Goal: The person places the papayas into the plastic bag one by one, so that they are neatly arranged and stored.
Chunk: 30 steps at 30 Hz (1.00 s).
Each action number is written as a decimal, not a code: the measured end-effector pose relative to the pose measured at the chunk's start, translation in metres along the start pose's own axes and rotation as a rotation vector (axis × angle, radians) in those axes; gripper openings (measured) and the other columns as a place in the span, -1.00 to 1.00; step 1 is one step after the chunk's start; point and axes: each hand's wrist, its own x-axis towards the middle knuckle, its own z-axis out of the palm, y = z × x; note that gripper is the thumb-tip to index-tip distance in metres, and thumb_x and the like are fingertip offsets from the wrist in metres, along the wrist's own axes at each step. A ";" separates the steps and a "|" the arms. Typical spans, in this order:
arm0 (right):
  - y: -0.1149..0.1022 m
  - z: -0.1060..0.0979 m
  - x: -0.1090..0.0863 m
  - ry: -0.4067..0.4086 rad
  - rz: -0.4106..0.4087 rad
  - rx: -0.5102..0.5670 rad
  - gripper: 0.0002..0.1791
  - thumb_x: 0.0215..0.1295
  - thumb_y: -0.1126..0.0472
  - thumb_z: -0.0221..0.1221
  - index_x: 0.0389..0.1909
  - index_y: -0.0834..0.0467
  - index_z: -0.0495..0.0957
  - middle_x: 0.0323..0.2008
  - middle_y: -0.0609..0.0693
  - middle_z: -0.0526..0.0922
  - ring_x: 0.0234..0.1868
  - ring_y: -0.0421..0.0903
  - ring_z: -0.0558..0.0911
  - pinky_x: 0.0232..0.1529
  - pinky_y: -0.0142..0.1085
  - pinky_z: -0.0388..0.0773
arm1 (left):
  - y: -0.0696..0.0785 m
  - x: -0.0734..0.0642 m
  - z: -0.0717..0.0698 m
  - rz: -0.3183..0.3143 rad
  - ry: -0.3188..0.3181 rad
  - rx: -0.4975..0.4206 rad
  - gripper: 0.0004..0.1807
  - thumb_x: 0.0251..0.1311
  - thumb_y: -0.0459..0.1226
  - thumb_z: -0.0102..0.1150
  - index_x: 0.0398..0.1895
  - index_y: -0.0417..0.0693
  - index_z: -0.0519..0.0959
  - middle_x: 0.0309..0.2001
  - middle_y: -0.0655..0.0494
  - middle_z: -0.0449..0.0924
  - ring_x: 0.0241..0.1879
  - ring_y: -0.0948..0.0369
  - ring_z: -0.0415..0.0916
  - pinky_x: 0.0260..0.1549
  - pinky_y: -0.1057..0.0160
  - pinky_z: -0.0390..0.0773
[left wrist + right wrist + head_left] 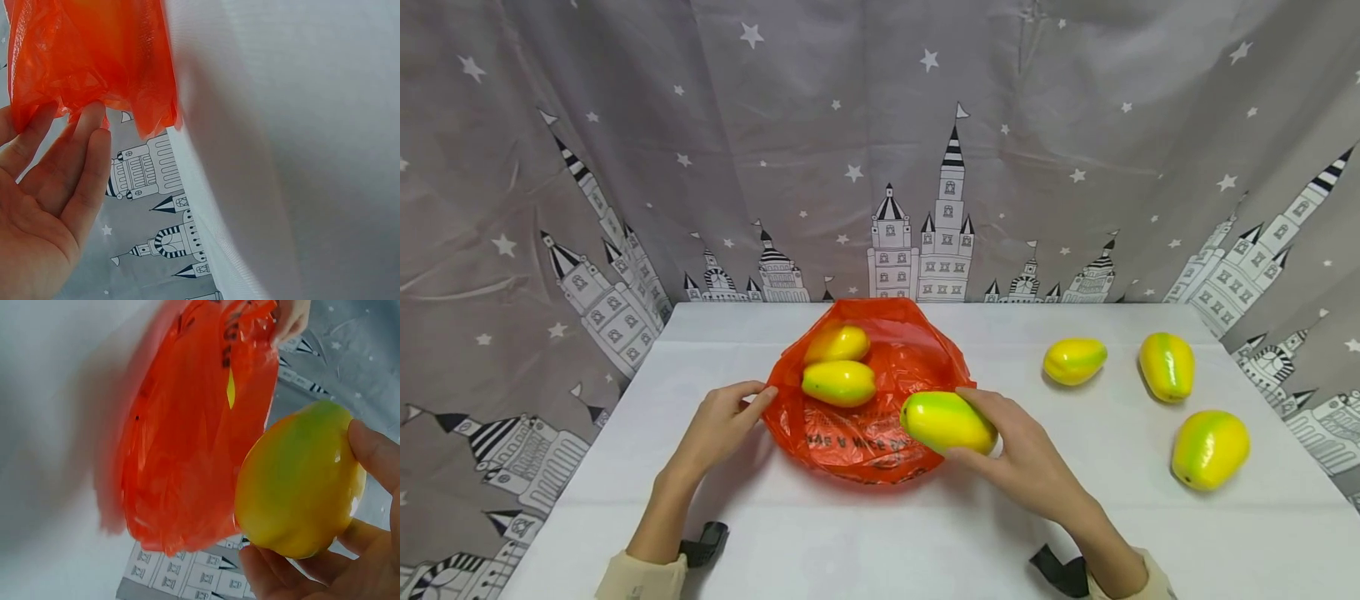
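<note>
A red plastic bag (880, 462) lies spread open on the table, with two yellow-green mangoes, one (839, 383) in front of the other (850, 342), inside its left part. My left hand (718, 425) pinches the bag's left rim between thumb and fingers; in the left wrist view the fingers (87, 134) meet the thin plastic. Over the bag's right edge, my right hand (1026, 454) grips another mango (947, 422). The right wrist view shows this mango (300, 481) held between thumb and fingertips, beside the outer wall of the bag (181, 462).
Three more mangoes lie on the right of the white table (865, 550): one (1075, 361) nearer the bag, one (1167, 367) farther right, one (1211, 450) in front. A grey curtain (820, 125) printed with castles and stars hangs behind and around the table.
</note>
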 end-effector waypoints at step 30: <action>-0.022 0.034 0.023 -0.015 0.037 0.057 -0.36 0.10 -0.15 0.41 0.17 -0.01 0.50 0.02 -0.16 0.51 -0.06 -0.20 0.50 -0.01 -0.15 0.53 | 0.000 0.000 -0.001 0.003 -0.009 0.007 -0.66 0.44 -0.13 0.08 -0.05 -0.23 0.67 -0.15 -0.09 0.69 -0.36 0.15 0.57 -0.32 0.15 0.57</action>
